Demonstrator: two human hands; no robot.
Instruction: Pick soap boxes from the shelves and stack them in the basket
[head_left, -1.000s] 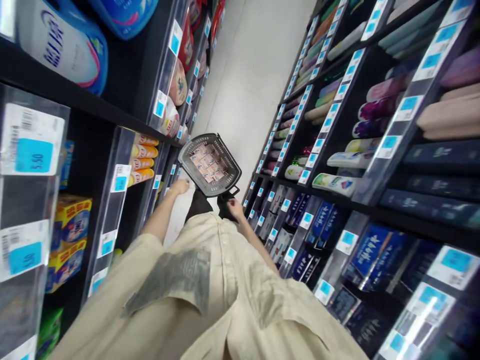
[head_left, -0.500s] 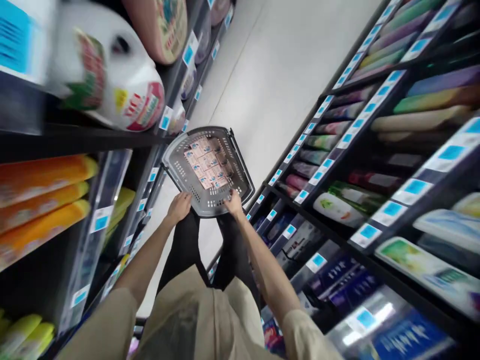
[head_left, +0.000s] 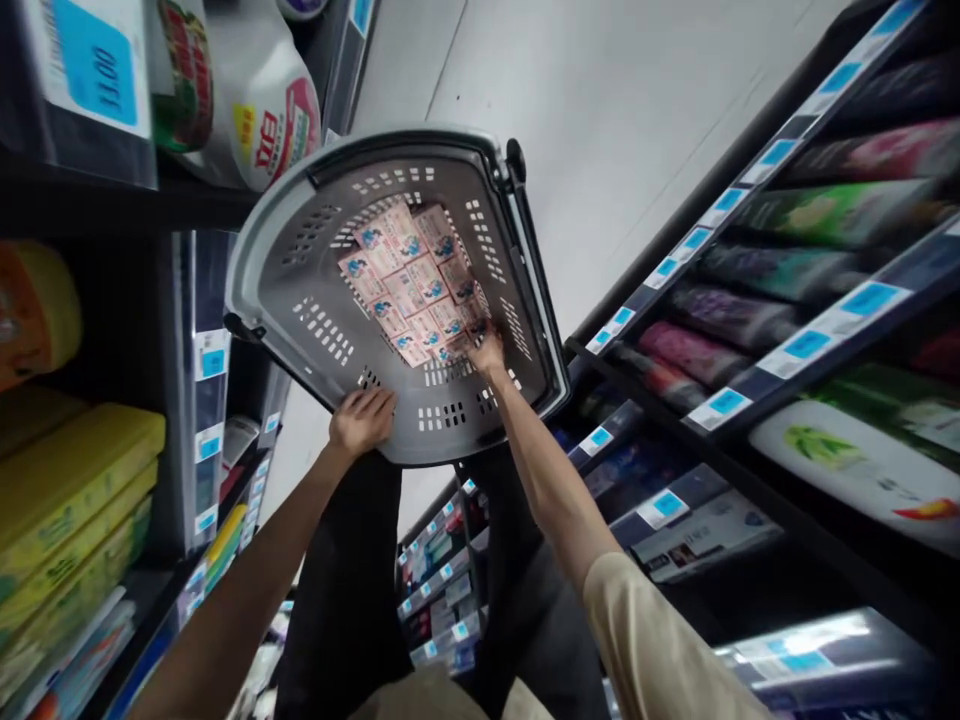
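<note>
Though fingers hide one corner of it, a slanting block of small pink boxes (head_left: 409,285) printed with blue figures can be seen lying flat in the bottom of a grey plastic basket (head_left: 296,285). The block is nearly as broad as it is long, so no clear long axis shows. It lies ahead of both hands, toward the basket's far side, and the right hand (head_left: 489,355) is nearer: it reaches in over the near wall, its fingers touching the block's near right corner; whether they grip a box cannot be told. The left hand (head_left: 364,418), well apart from the right, clasps the near left rim with its fingers over the inside, short of the boxes. The basket's open top faces the wearer, in front of dark-clad legs (head_left: 341,570); whether it rests on the pale floor (head_left: 577,120) is unclear. Around it runs a narrow shop aisle. On the left, dark shelves hold a white bottle (head_left: 259,110) and stacked yellow packs (head_left: 82,440); on the right, slanting shelves (head_left: 679,420) with blue price labels carry rows of colourful bottles (head_left: 750,315), partly blurred.
</note>
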